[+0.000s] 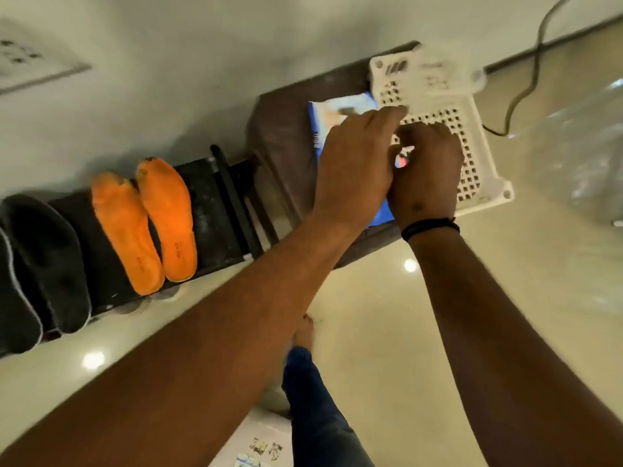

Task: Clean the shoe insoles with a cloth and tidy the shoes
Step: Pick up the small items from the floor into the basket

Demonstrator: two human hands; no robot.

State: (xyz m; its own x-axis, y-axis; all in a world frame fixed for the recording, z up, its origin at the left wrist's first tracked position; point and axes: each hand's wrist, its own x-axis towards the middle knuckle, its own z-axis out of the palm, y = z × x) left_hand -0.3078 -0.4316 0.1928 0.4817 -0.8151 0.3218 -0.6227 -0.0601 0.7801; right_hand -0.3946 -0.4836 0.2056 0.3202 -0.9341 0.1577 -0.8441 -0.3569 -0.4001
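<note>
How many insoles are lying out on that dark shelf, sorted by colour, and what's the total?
Orange insoles: 2
Dark grey insoles: 2
Total: 4

All lie side by side on the dark shelf; the leftmost grey one is cut off by the frame edge.

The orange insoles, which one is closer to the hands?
The right-hand orange insole, beside the bare black shelf. The other orange insole lies farther left, next to the grey insoles, away from both hands.
</note>
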